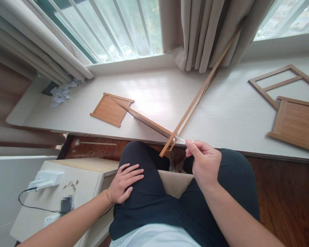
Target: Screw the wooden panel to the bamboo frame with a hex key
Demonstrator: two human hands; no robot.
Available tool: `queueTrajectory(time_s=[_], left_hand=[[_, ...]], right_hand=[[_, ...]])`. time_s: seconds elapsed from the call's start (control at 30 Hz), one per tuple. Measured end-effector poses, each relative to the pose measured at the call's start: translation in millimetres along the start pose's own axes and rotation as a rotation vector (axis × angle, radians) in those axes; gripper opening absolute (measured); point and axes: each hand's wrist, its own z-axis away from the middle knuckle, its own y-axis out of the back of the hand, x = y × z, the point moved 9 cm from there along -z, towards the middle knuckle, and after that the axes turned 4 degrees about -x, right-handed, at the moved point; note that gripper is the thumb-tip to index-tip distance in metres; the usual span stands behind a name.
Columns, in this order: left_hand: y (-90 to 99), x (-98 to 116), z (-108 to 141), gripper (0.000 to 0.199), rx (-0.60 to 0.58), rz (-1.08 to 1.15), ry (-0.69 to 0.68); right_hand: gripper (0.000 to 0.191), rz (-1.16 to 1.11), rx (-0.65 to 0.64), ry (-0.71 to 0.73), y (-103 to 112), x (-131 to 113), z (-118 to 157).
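Observation:
My right hand point(206, 159) pinches a hex key point(180, 139), a thin silver rod. The rod's far end meets the corner where a long narrow wooden frame point(195, 99) joins a wooden panel point(146, 121) seen almost edge-on. That corner sticks out past the sill's front edge, above my knees. The frame slants up and away to the curtain, and the panel runs off to the left. My left hand point(126, 183) lies flat on my left thigh with its fingers spread, holding nothing. The screw or hole at the key's tip is too small to make out.
A wooden panel point(108, 108) lies left on the white sill point(92, 75), near crumpled paper point(60, 96). To the right are another panel point(298, 123) and an open frame point(283, 80). Small screws point(71, 185) and a power strip point(47, 179) sit on the cabinet point(86, 180).

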Motion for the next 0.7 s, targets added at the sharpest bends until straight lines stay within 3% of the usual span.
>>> queueTrajectory(time_s=[0.17, 0.33, 0.57, 0.7], left_hand=[[-0.2, -0.3, 0.3, 0.054, -0.006, -0.005, 0.005], [-1.2, -1.1, 1.4, 0.053, -0.014, -0.007, 0.013], [-1.7, -1.8, 2.6, 0.055, -0.003, 0.015, 0.016], [-1.4, -2.1, 2.7, 0.055, 0.004, 0.018, 0.016]], right_hand=[[0.019, -0.018, -0.037, 0.04, -3.4, 1.1, 0.9], [0.003, 0.039, -0.094, 0.278, -3.4, -10.0, 2.1], [0.016, 0.182, -0.114, 0.389, -2.9, -16.1, 3.1], [0.032, 0.191, -0.175, 0.47, -6.1, -21.8, 4.6]])
